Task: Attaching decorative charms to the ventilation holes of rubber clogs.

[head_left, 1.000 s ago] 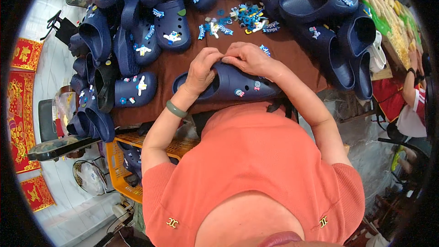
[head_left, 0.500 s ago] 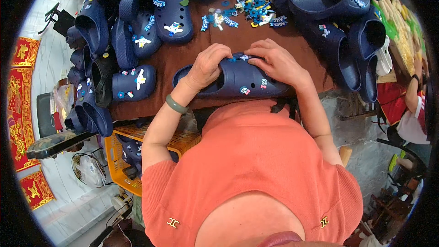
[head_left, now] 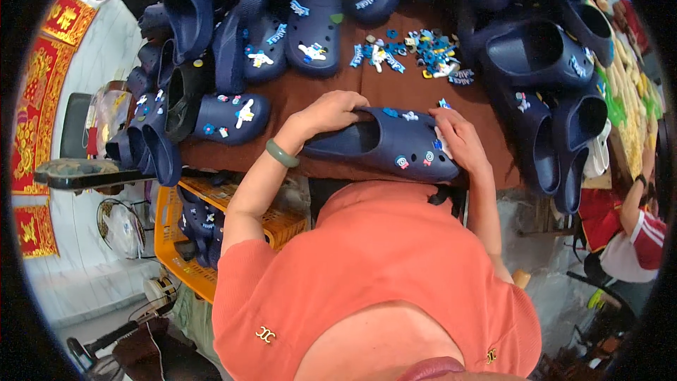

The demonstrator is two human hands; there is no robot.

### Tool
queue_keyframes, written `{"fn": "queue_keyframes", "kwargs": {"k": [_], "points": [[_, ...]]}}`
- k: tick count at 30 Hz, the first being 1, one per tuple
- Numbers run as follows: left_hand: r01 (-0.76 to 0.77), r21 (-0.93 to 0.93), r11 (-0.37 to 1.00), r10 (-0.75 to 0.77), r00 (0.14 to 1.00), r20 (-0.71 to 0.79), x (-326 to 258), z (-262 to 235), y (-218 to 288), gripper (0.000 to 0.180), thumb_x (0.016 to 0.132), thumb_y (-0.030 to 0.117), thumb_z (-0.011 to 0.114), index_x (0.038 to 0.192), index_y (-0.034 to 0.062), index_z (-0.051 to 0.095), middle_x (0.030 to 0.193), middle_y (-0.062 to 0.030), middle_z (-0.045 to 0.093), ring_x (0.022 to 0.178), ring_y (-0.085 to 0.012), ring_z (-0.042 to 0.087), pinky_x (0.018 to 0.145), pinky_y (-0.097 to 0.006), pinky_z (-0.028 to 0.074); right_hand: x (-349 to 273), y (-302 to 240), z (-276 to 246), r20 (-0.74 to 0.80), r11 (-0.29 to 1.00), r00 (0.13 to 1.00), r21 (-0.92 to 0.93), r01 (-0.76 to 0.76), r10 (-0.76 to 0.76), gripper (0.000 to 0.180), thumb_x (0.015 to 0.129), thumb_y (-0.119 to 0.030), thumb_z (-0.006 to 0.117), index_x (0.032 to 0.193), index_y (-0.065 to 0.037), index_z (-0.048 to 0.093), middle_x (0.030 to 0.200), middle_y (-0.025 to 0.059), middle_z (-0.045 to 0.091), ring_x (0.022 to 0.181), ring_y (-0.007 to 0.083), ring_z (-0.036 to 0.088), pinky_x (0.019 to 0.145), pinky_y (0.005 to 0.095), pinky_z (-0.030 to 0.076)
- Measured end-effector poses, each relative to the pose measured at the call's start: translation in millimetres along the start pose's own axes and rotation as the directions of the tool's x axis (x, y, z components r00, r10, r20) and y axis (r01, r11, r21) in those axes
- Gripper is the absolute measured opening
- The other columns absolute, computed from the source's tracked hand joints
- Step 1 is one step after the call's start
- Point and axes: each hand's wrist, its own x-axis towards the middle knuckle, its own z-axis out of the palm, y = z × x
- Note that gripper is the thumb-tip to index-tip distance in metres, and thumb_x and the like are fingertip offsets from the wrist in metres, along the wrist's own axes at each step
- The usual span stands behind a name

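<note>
My left hand, a green bangle on its wrist, curls over the heel rim of the navy rubber clog lying on the brown desk right before me. My right hand closes over the clog's toe end, fingers among its small charms. Beyond it lies a heap of loose blue charms, with more navy clogs at the right.

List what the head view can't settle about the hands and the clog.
- Right hand fingertips: curled against the clog; whether they pinch a charm is hidden.
- Left hand: fingers over the clog's opening rim, tips out of sight.
- Loose charms: too small to tell shapes.
- Crate: contents partly hidden by the table edge.
</note>
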Motion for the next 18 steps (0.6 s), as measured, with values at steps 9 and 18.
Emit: {"fn": "queue_keyframes", "kwargs": {"k": [9, 18], "points": [[0.19, -0.143, 0.971, -0.21, 0.967, -0.143, -12, -41, 11, 0.037, 0.082, 0.002, 0.057, 0.118, -0.0027, 0.057, 0.111, -0.0186, 0.065, 0.105, -0.0297, 0.062, 0.091, -0.036, 0.045, 0, 35, 8, -0.246, 0.866, 0.934, 0.488, -0.111, 0.258, 0.048, 0.103, -0.036, 0.034, 0.124, 0.001, 0.057, 0.113, 0.0091, 0.062, 0.103, 0.0166, 0.057, 0.09, 0.0284, 0.043], [-0.302, -0.75, 0.588, -0.362, 0.731, -0.578, 11, 22, 65, 0.046, 0.095, 0.015, 0.054, 0.133, -0.0039, 0.037, 0.124, -0.0144, 0.053, 0.116, -0.0202, 0.049, 0.1, -0.034, 0.038, -15, -40, 53, -0.014, 0.901, 0.973, 0.377, 0.217, -0.229, 0.116, 0.068, -0.013, 0.08, 0.15, -0.005, -0.002, 0.145, 0.0214, 0.03, 0.131, 0.0298, 0.037, 0.109, 0.0415, 0.03]]}}
